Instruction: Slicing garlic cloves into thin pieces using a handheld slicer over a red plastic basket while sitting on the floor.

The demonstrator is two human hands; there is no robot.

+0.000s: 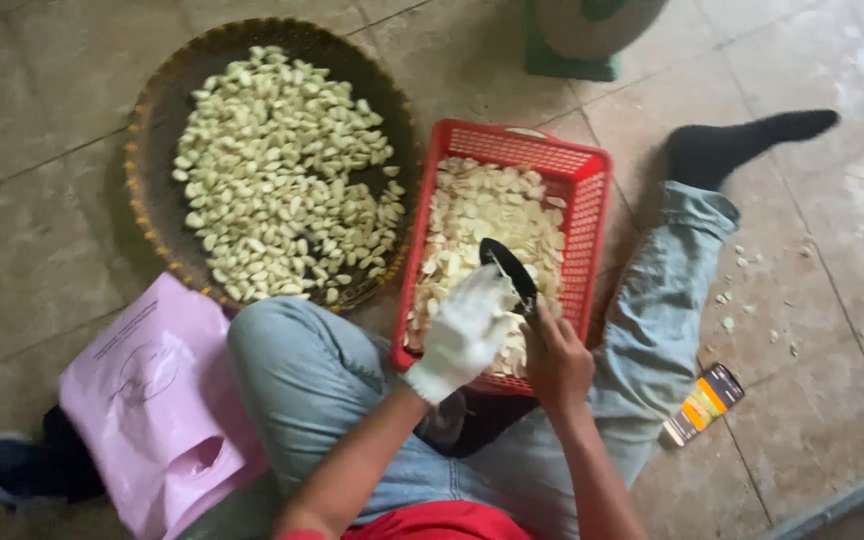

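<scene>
A person sits on the tan tiled floor (42,210) in light blue jeans (312,380), with one leg stretched out and a black sock (732,145) at its end.

The left hand (464,332) wears a white cloth glove. Its fingers are curled in, and I cannot tell what they hold, because the picture is blurry there. The bare right hand (555,362) is just beside it, closed tight around the handle of a knife with a dark blade (510,268). The blade points up and away, above the red plastic basket with small holes (577,175).

Both hands are over the near end of that basket. It is full of pale, flat garlic slices (477,215).

A soft pink plastic bag (152,400) lies by the left knee. A small phone with an orange screen (702,404) lies on the floor by the right leg.

Farther away, touching the red basket, sits a big round brown woven tray (152,120) with a heap of whole peeled garlic cloves (287,170).
</scene>
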